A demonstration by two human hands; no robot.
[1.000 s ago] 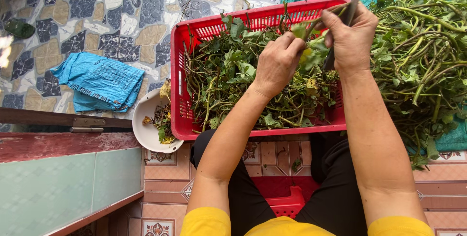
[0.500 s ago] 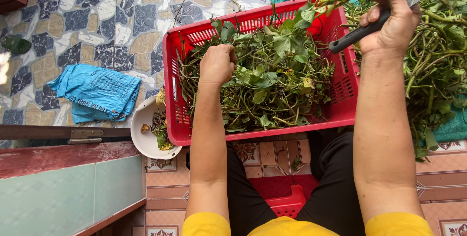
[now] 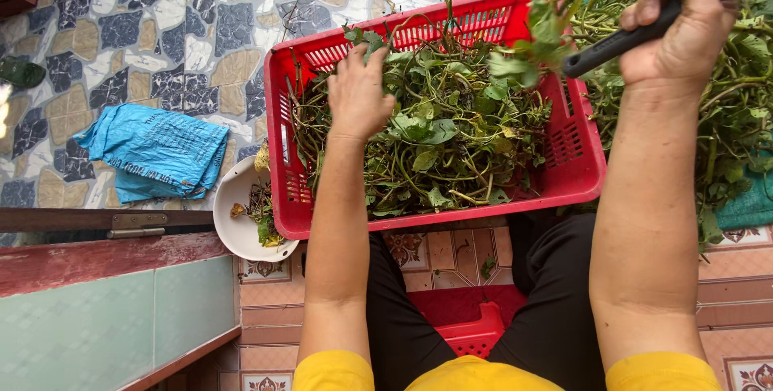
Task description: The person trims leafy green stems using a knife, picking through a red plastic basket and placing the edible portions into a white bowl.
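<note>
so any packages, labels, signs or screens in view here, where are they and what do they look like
Blue bag: crumpled, flat plastic sack on the patterned floor, left of the red basket; blue with dark print along one edge.
White label: small upright strip on the basket's left wall; too small to make out more.
No signs or screens in view.

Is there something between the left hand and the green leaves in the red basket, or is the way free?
Nothing visible stands between them. The left hand lies palm down right on the greens inside the red basket. The right hand holds a knife and a leafy stem off to the side.
</note>
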